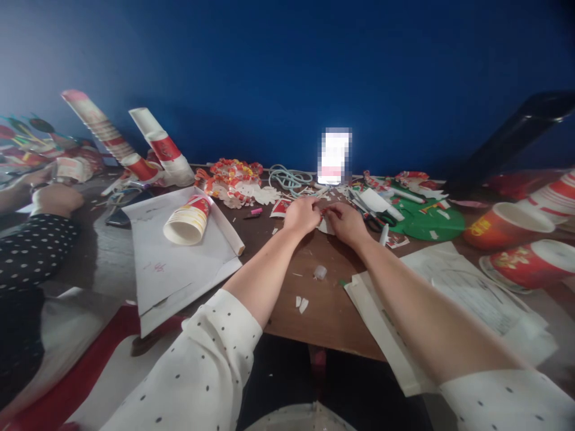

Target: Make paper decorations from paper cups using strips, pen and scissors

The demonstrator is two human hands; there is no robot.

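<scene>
My left hand [303, 214] and my right hand [347, 223] meet over the middle of the table, fingers closed in a pinch. Between them is a small red-and-white paper piece [325, 225], largely covered by the fingers. A flat red printed paper scrap [280, 208] lies just left of my left hand. Beside my right hand rest scissors [381, 220] with dark handles. Small white scraps [303, 305] and a crumpled translucent bit [320, 273] lie on the brown tabletop [287, 311] between my forearms.
Left, a paper cup stack [186, 221] lies on white paper sheets [148, 263]; a co-worker's hand [56, 200] is beyond. Red cut-paper pieces [233, 179], pale cord [290, 179] and a bright phone [333, 155] line the wall. Right are a green disc [422, 218] and paper cups [507, 224].
</scene>
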